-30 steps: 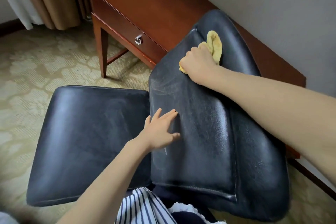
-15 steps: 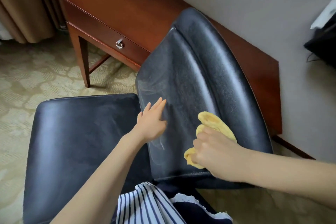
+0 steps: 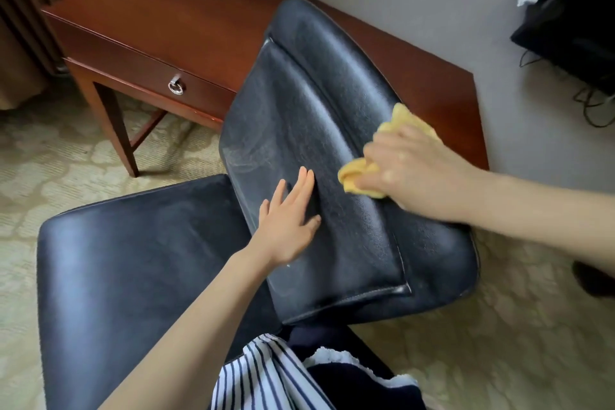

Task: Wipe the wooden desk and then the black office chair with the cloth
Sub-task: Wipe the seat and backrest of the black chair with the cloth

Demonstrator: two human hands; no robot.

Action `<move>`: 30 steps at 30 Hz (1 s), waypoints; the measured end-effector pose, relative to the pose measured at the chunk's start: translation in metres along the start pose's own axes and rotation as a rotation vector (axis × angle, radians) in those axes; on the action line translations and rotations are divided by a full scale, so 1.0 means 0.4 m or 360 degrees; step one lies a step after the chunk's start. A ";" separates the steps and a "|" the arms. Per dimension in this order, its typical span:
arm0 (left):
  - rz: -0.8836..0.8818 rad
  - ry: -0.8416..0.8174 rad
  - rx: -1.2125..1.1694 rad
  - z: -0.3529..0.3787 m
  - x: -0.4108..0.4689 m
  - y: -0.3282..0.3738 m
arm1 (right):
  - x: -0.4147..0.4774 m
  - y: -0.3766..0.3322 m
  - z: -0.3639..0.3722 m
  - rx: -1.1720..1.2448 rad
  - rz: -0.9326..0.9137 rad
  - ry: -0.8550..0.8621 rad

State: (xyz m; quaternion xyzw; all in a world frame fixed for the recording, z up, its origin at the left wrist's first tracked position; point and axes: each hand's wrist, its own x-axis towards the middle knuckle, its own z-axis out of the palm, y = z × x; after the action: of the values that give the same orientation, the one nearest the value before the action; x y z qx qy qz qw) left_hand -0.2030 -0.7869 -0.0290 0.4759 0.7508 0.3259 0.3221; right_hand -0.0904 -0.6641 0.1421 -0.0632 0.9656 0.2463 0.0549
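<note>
Patterned carpet (image 3: 50,160) is covering the floor under everything. The black office chair (image 3: 133,260) is sitting mid-view, seat to the L & backrest (image 3: 316,93) leaning back toward the wooden desk (image 3: 186,10), which is standing vs. the wall right behind it; can't tell whether the two are touching. Faint smears are showing on the backrest's L part. A striped garment (image 3: 266,376) is hanging at the bottom edge.

The R hand (image 3: 412,173) is reaching across from the R, fingers curled tight round the bunched yellow cloth (image 3: 357,173) & pressing it on the backrest's R side, approx. halfway up. The L hand (image 3: 286,226) is lying flat on the backrest's lower L part, fingers straight & together, thumb out, holding nothing. A metal ring pull (image 3: 175,87) is hanging on the desk drawer front.
</note>
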 end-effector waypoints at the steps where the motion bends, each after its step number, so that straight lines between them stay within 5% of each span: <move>1: -0.0006 -0.0007 0.0016 0.000 0.000 -0.002 | 0.033 0.020 -0.002 -0.0074 0.0053 -0.0085; 5: -0.0038 -0.0033 0.0061 0.002 -0.002 0.009 | 0.174 0.090 0.010 -0.0078 0.0318 -0.0253; 10: -0.0054 -0.0003 0.0165 -0.005 0.005 0.026 | 0.264 0.129 0.025 0.0003 0.0583 -0.0111; 19: 0.0026 0.0212 0.0106 -0.006 -0.004 0.023 | 0.039 -0.017 0.045 -0.0070 0.0276 0.0196; 24: 0.0086 0.0500 -0.0004 -0.037 0.007 0.036 | -0.091 -0.103 0.017 0.0059 0.0172 0.0024; 30: 0.0129 0.0396 -0.0016 -0.088 0.067 0.048 | -0.158 -0.106 0.008 0.0038 -0.0003 -0.0007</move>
State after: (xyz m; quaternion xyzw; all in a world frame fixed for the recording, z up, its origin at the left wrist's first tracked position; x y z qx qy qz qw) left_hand -0.2303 -0.7622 0.0021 0.4601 0.7635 0.3988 0.2153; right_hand -0.0216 -0.6934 0.1281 -0.0628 0.9683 0.2347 0.0579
